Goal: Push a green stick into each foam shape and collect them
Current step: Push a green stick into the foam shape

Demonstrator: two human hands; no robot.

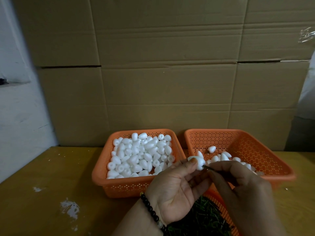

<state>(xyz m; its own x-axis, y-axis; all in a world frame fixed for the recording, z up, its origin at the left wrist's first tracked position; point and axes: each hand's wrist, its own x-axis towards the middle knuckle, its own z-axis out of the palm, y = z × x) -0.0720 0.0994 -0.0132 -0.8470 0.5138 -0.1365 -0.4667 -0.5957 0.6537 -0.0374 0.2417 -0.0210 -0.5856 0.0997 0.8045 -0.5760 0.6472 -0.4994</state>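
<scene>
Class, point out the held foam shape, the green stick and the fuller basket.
foam shape (pixel 197 162): head view, its white side.
green stick (pixel 208 167): head view, exposed shaft.
fuller basket (pixel 102 163): head view, left wall.

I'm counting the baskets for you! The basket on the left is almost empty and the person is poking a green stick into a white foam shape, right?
Not quite: in the head view the left basket is full of white foam shapes. The rest holds: the right hand pokes a green stick into the foam shape held by the left hand.

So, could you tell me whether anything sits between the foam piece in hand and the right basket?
Nothing visible does. The left hand holds the foam piece just over the near-left rim of the right basket, whose open top is clear; the right hand holds the stick.
</scene>
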